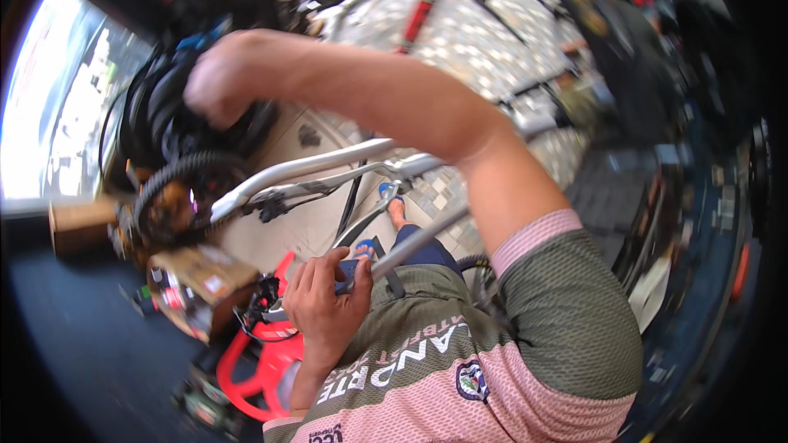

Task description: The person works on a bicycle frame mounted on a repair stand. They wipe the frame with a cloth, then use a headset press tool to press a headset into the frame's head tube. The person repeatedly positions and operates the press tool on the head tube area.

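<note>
A silver bicycle frame (316, 162) lies across in front of me, its tubes running from left to right. My left hand (327, 299) is close to my waist, its fingers and thumb curled round the near end of a grey tube (423, 238). Dark blue shows between the fingers and thumb; what it is I cannot tell. My right arm reaches across above the frame. At its end my right hand (222, 82) is smeared by motion, over dark bicycle tyres (156, 115), and its fingers cannot be made out.
A wheel with a knobby tyre (193, 197) stands at the left by a cardboard box (193, 275). A red plastic stool (263, 361) is beside my left forearm. Tiled floor (447, 189) lies beyond the frame, with a red pole (428, 0) and another person (583, 98) farther off.
</note>
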{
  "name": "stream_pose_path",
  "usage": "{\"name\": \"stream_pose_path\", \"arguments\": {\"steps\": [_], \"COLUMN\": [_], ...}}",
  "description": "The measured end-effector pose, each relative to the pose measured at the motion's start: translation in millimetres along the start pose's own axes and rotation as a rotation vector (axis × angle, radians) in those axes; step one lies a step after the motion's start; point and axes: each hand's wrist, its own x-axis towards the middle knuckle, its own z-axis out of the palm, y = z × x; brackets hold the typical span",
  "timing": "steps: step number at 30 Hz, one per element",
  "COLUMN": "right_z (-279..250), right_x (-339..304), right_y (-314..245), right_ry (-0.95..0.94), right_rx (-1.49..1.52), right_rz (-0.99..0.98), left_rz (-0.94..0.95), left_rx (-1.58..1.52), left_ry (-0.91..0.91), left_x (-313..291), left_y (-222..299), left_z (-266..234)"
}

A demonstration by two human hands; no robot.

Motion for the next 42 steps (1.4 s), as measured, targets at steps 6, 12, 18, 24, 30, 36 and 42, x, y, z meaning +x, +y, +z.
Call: {"name": "stream_pose_path", "arguments": {"steps": [6, 12, 18, 24, 30, 36, 42], "right_z": [-55.0, 40.4, 191.6, 282.6, 295.3, 321.7, 372.4], "right_x": [-152.4, -279.8, -364.2, -402.7, -390.5, -405.0, -435.3], "right_y": [-144.3, -269.5, -422.2, -660.1, -807.8, -905.9, -1021.5], "right_ry": [0.574, 1.040, 0.912, 0.550, 0.630, 0.820, 0.836], "right_rx": [0.137, 0.286, 0.413, 0.813, 0.925, 0.793, 0.700], "right_rz": [0.300, 0.846, 1.458, 2.269, 2.577, 2.714, 2.879], "left_rz": [0.325, 0.366, 0.507, 0.847, 0.972, 1.314, 1.431], "left_rx": [-0.013, 0.072, 0.087, -0.102, -0.422, -0.441, -0.308], "left_ry": [-0.050, -0.024, -0.036, 0.348, -0.505, -1.152, -1.423], "left_x": [-14.5, -40.6, -40.1, -54.2, -155.7, -328.0, -470.5], "left_y": [2.0, -7.0, -9.4, 35.2, 111.7, 190.6, 207.7], "left_z": [3.6, -3.7, -5.2, -5.5, 83.9, 138.4, 161.5]}}
